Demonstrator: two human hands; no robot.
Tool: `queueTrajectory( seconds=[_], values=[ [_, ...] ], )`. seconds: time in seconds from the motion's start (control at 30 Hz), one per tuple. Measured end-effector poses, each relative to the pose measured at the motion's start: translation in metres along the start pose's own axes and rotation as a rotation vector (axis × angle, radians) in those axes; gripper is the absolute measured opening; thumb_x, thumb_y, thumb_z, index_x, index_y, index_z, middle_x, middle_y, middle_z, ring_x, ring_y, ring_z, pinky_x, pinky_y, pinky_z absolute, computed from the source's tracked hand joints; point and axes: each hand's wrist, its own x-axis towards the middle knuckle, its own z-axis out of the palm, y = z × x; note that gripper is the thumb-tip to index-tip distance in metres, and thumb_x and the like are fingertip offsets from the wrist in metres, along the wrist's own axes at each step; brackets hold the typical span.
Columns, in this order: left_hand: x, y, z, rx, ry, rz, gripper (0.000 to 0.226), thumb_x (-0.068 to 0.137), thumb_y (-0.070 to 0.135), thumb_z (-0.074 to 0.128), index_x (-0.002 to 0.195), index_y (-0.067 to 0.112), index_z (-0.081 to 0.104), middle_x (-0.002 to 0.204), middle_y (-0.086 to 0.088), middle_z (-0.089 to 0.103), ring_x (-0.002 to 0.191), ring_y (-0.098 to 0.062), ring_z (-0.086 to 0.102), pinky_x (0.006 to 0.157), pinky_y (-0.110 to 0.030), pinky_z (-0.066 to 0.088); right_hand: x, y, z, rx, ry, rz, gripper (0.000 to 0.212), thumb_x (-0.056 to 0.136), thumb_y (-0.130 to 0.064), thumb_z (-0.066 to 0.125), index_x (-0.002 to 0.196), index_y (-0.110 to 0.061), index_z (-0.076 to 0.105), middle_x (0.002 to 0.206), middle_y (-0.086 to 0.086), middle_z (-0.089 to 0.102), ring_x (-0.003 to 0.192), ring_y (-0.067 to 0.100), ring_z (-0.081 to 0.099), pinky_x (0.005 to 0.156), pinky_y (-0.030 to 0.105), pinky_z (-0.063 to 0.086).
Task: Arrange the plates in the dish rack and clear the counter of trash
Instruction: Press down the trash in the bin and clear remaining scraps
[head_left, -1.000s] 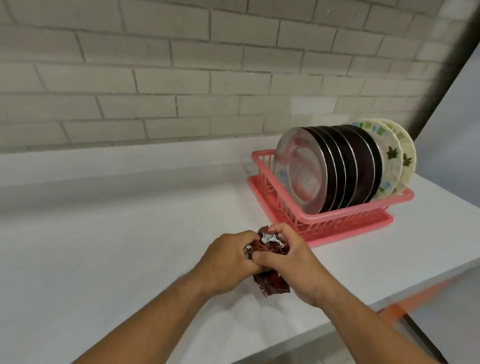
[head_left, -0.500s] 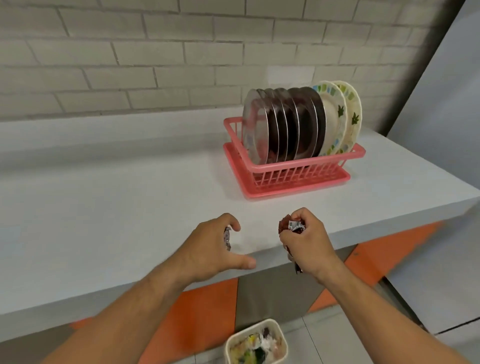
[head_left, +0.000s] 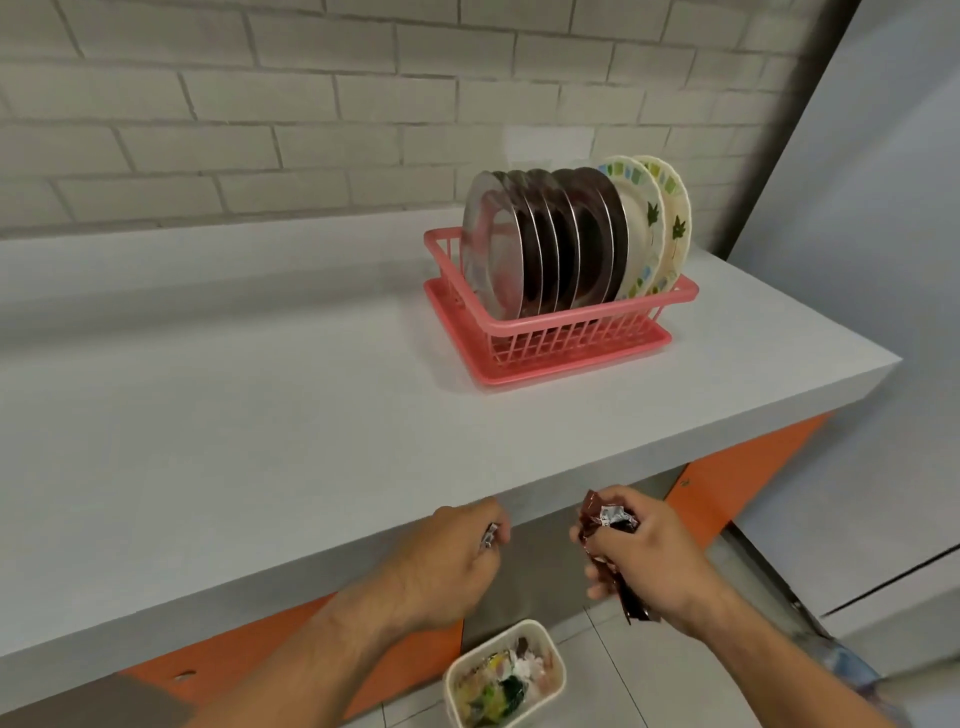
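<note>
The worktop (head_left: 260, 415) is carrying the pink dish rack (head_left: 571, 322), where the plates (head_left: 545, 244) are standing on edge in a row. On the floor below its front edge, a small bin (head_left: 519, 626) is sitting part full. Above it, the right hand (head_left: 654, 561) is gripping a crumpled brown wrapper (head_left: 608, 519) in curled fingers, and the left hand (head_left: 447, 566) is pinching a foil scrap (head_left: 489, 535). The bin's mouth is looking narrow, and neither hand is hanging squarely over it, so light wrappers released from here are risking drifting wide onto the floor.
</note>
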Motion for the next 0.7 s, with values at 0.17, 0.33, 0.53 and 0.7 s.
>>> queueTrajectory(
  seconds=[0.17,0.33,0.53,0.7],
  values=[
    [-0.006,-0.022,0.035,0.028,-0.027,-0.031,0.015,0.087,0.018,0.046,0.084,0.032,0.051,0.064,0.007,0.054,0.055,-0.004,0.047,0.053,-0.028,0.043,-0.006,0.044,0.004,-0.101,0.097,0.026,0.022,0.082,0.002,0.058,0.088,-0.019,0.066,0.057,0.006,0.057,0.047,0.021,0.047,0.045,0.03,0.038],
    [-0.003,-0.052,0.089,0.031,0.041,-0.172,0.008,0.086,0.038,0.047,0.083,0.031,0.05,0.066,0.004,0.061,0.057,-0.011,0.057,0.047,-0.037,0.047,0.012,0.118,0.002,-0.113,0.077,0.156,0.025,0.088,-0.019,0.064,0.109,-0.029,0.054,0.085,0.004,0.066,0.07,0.016,0.063,0.06,0.036,0.054],
    [0.016,-0.132,0.192,-0.102,-0.108,-0.472,0.011,0.093,0.036,0.038,0.101,0.03,0.037,0.09,0.002,0.054,0.071,-0.013,0.049,0.059,-0.03,0.038,0.063,0.243,0.004,-0.014,-0.042,0.319,0.037,0.086,-0.005,0.048,0.117,-0.023,0.044,0.105,0.007,0.059,0.093,0.019,0.058,0.071,0.031,0.047],
    [0.034,-0.212,0.275,-0.118,-0.18,-0.539,0.027,0.098,0.015,0.038,0.121,0.022,0.027,0.125,0.001,0.031,0.083,-0.006,0.045,0.058,-0.012,0.034,0.134,0.365,0.017,-0.223,-0.119,0.275,0.067,0.065,-0.004,0.055,0.129,-0.018,0.04,0.119,0.011,0.053,0.107,0.024,0.058,0.089,0.043,0.053]
  ],
)
